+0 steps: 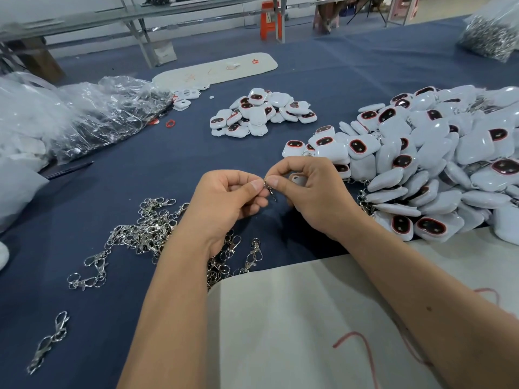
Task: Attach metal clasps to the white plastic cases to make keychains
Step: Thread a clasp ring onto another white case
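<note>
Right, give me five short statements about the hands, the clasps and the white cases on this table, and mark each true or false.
1. Both hands pinch one metal clasp between them. True.
2. The right hand also holds a white case. True.
3. The loose clasps lie to the right of the hands. False: they lie on the left, under the left hand.
4. The biggest pile of cases is on the right. True.
5. The table cloth is red. False: dark blue.
</note>
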Motion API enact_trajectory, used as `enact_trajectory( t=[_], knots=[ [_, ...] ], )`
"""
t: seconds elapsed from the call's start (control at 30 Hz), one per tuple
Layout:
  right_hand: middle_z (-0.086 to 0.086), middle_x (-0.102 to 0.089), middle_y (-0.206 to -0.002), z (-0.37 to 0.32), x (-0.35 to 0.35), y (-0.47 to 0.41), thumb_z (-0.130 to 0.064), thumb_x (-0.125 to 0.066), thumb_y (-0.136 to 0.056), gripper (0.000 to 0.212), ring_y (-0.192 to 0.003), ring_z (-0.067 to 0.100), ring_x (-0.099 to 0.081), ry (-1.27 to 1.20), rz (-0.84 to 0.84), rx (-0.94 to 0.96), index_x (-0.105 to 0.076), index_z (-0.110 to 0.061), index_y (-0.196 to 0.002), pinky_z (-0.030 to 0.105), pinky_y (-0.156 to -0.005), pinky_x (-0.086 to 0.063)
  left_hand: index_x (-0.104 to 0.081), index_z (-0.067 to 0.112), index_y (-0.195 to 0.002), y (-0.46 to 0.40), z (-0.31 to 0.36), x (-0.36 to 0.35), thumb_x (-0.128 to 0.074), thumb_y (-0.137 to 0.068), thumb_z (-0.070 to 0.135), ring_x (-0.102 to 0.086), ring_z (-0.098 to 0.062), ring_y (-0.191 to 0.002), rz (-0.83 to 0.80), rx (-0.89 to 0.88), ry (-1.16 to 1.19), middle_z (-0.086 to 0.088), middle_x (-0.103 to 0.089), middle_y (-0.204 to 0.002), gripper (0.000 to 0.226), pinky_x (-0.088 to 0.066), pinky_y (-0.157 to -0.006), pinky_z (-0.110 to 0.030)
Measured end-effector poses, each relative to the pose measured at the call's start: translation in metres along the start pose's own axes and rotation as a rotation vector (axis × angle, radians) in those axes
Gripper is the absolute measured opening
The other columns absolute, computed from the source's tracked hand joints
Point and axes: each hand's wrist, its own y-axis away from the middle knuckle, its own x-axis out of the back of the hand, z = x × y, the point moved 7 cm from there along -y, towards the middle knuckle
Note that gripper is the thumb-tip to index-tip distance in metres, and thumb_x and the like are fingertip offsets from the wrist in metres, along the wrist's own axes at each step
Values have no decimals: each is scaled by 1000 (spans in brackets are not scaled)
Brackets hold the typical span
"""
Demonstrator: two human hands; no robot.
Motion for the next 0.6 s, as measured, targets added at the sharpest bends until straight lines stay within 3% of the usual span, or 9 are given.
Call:
enact_trajectory(
  t=[0.2,0.3,0.43,0.6],
  knots=[
    [-9,-68,-71,-1,0,1,-10,-72,-96,10,-60,-1,-52,-8,13,-22,-76,-12,-87,15,-63,-41,-71,1,-89,-2,-1,-1,-62,-99,1,-65,-7,-57,8,-12,10,-2,-72,-67,13,-57,-61,-17],
    [6,-71,-74,-1,1,1,-12,-72,-96,11,-62,22,-51,-6,22,-20,-76,-16,-86,33,-62,-46,-71,2,-88,-2,-1,-2,-61,-99,0,-64,-6,-57,8,-20,5,-1,-72,-66,15,-56,-60,-16],
    [-9,-62,-63,2,2,1,-13,-71,-96,15,-58,14,-46,-22,31,-40,-75,-20,-83,28,-58,-42,-72,5,-84,-4,-2,-3,-61,-99,0,-62,-6,-56,12,-37,-21,-1,-71,-66,19,-54,-58,-17],
    [-3,-59,-62,4,2,1,-15,-71,-97,15,-56,18,-42,-27,39,-39,-74,-20,-83,32,-57,-39,-73,9,-84,-7,-2,-2,-63,-99,2,-63,-10,-62,22,-103,-117,-2,-73,-71,19,-55,-63,-22]
  ],
)
